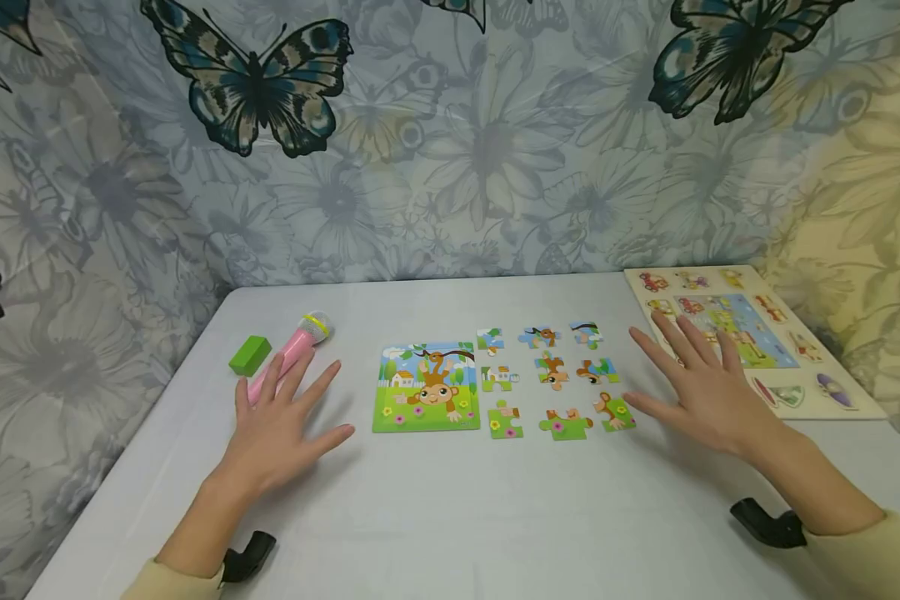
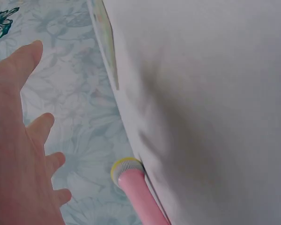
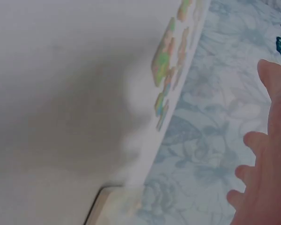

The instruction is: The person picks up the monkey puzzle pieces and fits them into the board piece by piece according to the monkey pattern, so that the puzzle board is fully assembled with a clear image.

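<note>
"Can you see the hands from there?"

"Yes, both are spread wide above the white table (image 1: 450,508), casting soft shadows. The left hand (image 1: 270,442) has its fingers fanned out by a pink microphone (image 1: 297,347), covering part of its handle from where I look. The right hand (image 1: 712,396) is spread the same way, its fingertips overlapping the side of a picture board (image 1: 771,337)"

"And the puzzle?"

"Between the hands. A square monkey picture (image 1: 433,398) lies flat towards the left hand, and just beside it nine puzzle pieces (image 1: 552,372) sit in three rows of three, each apart from the next. The end column is close to the right hand's thumb"

"Anything else?"

"A green block (image 1: 250,357), near the microphone. A curved black thing shows by each cuff, the sleeves (image 1: 866,554) are pale yellow, and flowers and big butterflies (image 1: 255,87) cover the wall behind"
</note>
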The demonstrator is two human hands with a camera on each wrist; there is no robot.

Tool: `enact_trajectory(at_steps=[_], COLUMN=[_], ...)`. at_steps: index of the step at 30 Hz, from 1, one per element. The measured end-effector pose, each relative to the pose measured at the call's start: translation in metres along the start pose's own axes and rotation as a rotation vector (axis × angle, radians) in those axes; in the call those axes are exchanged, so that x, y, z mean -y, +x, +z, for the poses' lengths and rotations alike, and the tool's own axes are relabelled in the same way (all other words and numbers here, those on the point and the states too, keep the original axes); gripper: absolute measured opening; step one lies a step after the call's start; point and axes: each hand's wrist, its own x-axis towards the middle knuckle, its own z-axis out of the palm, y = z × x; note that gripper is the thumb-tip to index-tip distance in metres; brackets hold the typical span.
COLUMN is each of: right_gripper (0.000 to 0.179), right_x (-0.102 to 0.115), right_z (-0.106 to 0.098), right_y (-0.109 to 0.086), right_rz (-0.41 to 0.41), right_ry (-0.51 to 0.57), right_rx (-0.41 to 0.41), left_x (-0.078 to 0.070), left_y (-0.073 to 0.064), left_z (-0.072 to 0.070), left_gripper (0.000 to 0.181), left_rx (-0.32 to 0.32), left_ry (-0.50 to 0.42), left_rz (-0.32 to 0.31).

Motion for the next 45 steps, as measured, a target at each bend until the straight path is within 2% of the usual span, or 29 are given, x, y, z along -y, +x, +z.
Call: enact_trajectory(at_steps=[4, 9, 15, 21, 25, 34, 45], right_gripper=[0.088, 0.086, 0.080, 0.076, 0.075, 0.075, 0.066], right_x=[0.005, 0.015, 0.025, 0.033, 0.043, 0.063, 0.068], right_z=[0.001, 0.007, 0.015, 0.022, 0.028, 0.049, 0.063], right_y=[0.015, 0.037, 0.072, 0.106, 0.125, 0.157, 0.182], right_rz=[-0.008, -0.042, -0.121, -0.079, -0.055, -0.068, -0.021], right_ry=[0.041, 0.108, 0.208, 0.295, 0.363, 0.468, 0.519], right_rx=[0.000, 0.022, 0.008, 0.110, 0.182, 0.307, 0.371], left_x=[-0.007, -0.011, -0.010, -0.006, -0.005, -0.002, -0.001], left_y=[0.011, 0.020, 0.037, 0.057, 0.065, 0.070, 0.074], left_z=[0.005, 0.013, 0.023, 0.040, 0.050, 0.062, 0.067], left_gripper=[0.086, 0.086, 0.084, 0.082, 0.083, 0.090, 0.099], left_rx=[-0.011, 0.006, -0.003, -0.009, 0.020, 0.107, 0.106], left_ry=[-0.040, -0.106, -0.262, -0.459, -0.539, -0.575, -0.522], left_rz=[0.008, 0.011, 0.053, 0.116, 0.152, 0.149, 0.234])
